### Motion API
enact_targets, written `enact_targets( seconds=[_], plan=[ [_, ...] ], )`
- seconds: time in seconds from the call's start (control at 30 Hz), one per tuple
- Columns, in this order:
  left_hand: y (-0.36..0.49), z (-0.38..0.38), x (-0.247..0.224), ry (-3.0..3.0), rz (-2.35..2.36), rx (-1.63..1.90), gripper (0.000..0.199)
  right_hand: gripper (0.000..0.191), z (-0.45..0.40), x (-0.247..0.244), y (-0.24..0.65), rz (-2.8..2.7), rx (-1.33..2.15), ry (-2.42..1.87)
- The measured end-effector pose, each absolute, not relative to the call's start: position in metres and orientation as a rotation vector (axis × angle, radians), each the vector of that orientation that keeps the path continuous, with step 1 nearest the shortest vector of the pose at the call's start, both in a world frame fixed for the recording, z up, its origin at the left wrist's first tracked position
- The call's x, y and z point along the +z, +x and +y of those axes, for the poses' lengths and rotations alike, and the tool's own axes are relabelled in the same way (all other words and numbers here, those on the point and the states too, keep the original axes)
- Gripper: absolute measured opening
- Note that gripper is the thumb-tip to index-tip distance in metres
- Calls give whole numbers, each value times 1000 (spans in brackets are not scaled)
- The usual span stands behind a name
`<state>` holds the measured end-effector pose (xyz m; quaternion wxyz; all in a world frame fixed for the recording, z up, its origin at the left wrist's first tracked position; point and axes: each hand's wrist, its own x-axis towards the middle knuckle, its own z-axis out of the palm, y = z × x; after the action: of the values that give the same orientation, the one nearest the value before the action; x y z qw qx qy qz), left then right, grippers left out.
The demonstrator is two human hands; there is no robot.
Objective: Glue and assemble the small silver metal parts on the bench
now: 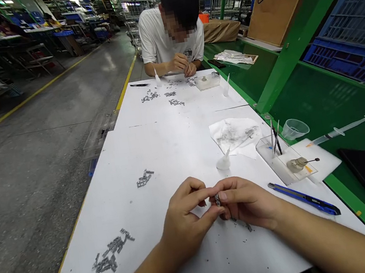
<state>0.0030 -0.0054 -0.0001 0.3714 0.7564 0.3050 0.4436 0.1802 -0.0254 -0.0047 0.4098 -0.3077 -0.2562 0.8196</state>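
Note:
Between my two hands, above the white tabletop, is a small dark metal part point(217, 200) with a segmented look; its exact kind I cannot make out. My left hand point(189, 211) pinches it from the left with thumb and index finger. From the right, my right hand point(244, 198) grips it too, fingers curled behind it. Tiny dark pieces point(245, 240) lie scattered below the hands, some partly hidden by the right hand. On the left of the table rest a pile of small grey metal parts point(112, 252) and a smaller pile point(145, 178).
A blue utility knife point(303, 199), a white squeeze bottle point(223, 162), a smudged cloth point(236, 135) and a clear stand point(287, 170) with tweezers and a small jar point(297, 164) are at right. A syringe point(339, 131) lies beyond. Across the table a co-worker point(170, 27) handles small parts.

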Motion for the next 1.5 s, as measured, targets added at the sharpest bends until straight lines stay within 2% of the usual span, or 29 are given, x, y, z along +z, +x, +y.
enact_targets(
  seconds=[0.43, 0.8, 1.5],
  plan=[
    [6, -8, -3, 2054, 768, 1295, 24, 22, -27, -5, 179, -685, 2077, -755],
    [10, -15, 3, 2044, 681, 1398, 31, 21, -28, -6, 176, -656, 2142, -571],
    [2, -2, 0, 1985, 780, 1220, 29, 24, -27, -3, 177, -844, 1887, -857]
  ],
)
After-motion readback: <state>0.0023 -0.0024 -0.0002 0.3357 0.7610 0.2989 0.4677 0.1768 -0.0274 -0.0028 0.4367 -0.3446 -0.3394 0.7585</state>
